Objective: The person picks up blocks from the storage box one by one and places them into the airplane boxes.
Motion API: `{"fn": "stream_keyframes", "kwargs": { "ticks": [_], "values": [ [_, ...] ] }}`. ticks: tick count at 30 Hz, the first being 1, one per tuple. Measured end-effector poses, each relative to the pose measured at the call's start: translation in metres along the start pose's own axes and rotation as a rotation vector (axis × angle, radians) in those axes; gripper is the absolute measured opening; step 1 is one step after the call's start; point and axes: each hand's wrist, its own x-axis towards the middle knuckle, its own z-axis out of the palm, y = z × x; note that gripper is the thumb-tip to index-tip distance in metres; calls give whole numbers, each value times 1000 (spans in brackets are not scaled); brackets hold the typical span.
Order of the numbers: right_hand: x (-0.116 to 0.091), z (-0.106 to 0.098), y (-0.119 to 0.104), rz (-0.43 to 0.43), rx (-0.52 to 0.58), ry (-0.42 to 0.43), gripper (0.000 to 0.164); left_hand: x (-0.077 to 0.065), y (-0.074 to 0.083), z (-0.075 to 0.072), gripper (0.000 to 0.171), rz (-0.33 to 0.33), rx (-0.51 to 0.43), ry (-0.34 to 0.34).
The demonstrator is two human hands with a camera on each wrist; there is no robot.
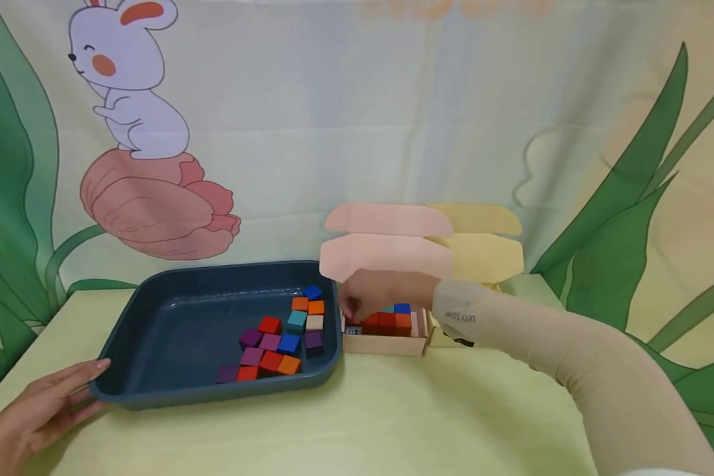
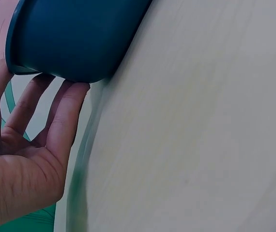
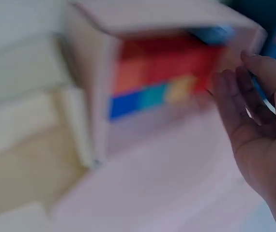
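The right hand (image 1: 383,294) is positioned over the left end of the pink box (image 1: 385,344), with its fingers directed down at the opening. In the right wrist view, which is blurred, the thumb and fingers are seen slightly apart, just beside the endmost of the red cubes (image 1: 387,321); whether that cube is touched cannot be told. The left hand (image 1: 44,408) is clamped on the near left corner of the blue tray (image 1: 214,395), the thumb being laid over the rim and the other fingers placed beneath.

Fifteen loose cubes are counted in the tray: three red, three orange, three purple, two magenta, two blue, one teal and one white. In the pink box, red, orange, blue, teal and yellow cubes are packed in rows; their total is partly hidden. Two boxes are present, the yellow box (image 1: 444,338) being set directly right of the pink one. Both lids are raised.

The right wall of the tray is located close against the pink box. The loose cubes are grouped toward the right side of the tray, so open floor is left in its left half. Open counter (image 1: 393,416) is provided in front of the tray and boxes; behind them, the surface is bounded by a printed curtain (image 1: 297,132).
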Motion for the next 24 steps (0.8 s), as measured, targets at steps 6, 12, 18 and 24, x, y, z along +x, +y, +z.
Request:
{"fn": "stream_keyframes", "kwargs": {
  "ticks": [6,12,18,24],
  "values": [
    [27,-43,-25,10,-54,105,5,-1,0,-1,31,6,2,4],
    [69,-53,-54,115,-14,120,20,-1,-2,1,31,5,-4,4],
    [109,-36,-61,330,-50,107,15,-1,-1,0,30,7,3,6],
    [125,-17,-64,522,-43,50,11,-4,-1,0,28,25,-5,1]
  ]
}}
